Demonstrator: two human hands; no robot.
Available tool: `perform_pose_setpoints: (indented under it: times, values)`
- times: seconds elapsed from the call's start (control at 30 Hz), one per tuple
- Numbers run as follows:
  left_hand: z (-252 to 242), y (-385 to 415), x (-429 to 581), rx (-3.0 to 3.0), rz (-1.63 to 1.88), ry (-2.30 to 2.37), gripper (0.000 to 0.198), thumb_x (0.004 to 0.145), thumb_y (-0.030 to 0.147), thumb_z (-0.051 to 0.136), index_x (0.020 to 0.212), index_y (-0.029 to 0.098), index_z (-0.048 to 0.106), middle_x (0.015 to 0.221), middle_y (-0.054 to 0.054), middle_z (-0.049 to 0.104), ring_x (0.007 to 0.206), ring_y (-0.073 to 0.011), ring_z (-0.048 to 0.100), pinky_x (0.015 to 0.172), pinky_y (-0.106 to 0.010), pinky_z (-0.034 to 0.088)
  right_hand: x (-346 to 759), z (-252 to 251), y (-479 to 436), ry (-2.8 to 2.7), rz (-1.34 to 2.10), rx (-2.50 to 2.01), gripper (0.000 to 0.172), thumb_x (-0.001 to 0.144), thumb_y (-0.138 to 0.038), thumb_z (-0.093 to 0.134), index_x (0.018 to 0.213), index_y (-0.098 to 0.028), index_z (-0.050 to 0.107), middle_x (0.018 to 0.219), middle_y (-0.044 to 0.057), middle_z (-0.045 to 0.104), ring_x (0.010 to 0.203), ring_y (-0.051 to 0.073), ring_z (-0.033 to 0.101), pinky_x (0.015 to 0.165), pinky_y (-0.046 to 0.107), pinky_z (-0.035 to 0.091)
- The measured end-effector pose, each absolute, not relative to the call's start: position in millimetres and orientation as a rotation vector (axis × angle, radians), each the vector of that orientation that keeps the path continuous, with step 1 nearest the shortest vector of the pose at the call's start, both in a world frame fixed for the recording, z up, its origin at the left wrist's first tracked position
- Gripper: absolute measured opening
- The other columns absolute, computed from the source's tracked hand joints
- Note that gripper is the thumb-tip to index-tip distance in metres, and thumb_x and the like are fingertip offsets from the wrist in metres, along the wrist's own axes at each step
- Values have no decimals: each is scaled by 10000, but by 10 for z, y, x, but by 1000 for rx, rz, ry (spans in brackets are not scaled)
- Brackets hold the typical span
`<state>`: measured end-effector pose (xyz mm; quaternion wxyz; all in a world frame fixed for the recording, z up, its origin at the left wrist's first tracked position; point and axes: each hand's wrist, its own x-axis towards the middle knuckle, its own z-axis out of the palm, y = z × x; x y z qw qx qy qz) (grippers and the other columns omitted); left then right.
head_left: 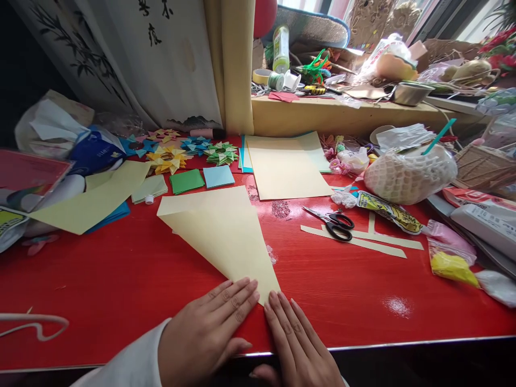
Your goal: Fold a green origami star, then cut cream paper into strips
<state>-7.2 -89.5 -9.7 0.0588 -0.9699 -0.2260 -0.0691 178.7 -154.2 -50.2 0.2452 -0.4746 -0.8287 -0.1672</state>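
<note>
A pale yellow sheet of paper [226, 226] lies on the red table, folded over so that it narrows to a point near the front edge. My left hand [205, 322] rests with its fingers stretched along the sheet's lower left edge, fingertips on the paper. At the narrow tip, my right hand [298, 344] has its straight fingers touching the paper's right edge. Both hands lie flat, palms down, and neither grasps anything. Black-handled scissors [338, 223] lie partly open to the right, on cut paper strips [379, 247].
More pale yellow sheets [286, 166] are stacked at the back. Small green paper squares [187, 181] and blue paper squares [218, 176] lie near folded paper stars [167, 158]. At right are a netted fruit bundle [411, 172] and a yellow bag [453, 267]. A white cable [40, 322] lies front left.
</note>
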Motion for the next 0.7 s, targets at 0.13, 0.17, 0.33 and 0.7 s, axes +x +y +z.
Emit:
perform_pose_setpoints:
  times: [0.13,0.17,0.33,0.7]
  values:
    - [-149,-754,-297,-3019,-136,-809,548,846,380,369,1321,132,256,1346,-69,319,1229,-201,312,965,-317,371,1795,-499,-1557,-2283,-453,-1298,659,823,-559,235,1029,-38,582,1113,148,570,1089,234,489,999,322,318]
    - [-161,-718,-349,-3045,-129,-848,549,849,367,369,1332,149,225,1352,-65,307,1235,-199,299,977,-318,354,1795,-498,-1561,-2287,-452,-1297,659,822,-560,239,1031,-36,582,1114,150,569,1091,235,487,1002,324,313]
    - [-190,-560,-532,-3099,-95,-980,552,857,318,364,1350,195,149,1376,-50,263,1248,-195,267,1013,-329,294,1795,-489,-1566,-2301,-462,-1291,635,829,-545,255,1030,-40,584,1121,141,567,1094,233,485,1015,329,296]
    - [-314,-265,-1239,-2772,-58,-1444,568,870,360,287,1358,228,29,1409,-20,180,1276,-188,200,1030,-379,259,1875,-435,-1567,-2363,-498,-1269,564,832,-517,312,1065,-74,574,1131,108,566,1079,204,501,1035,320,267]
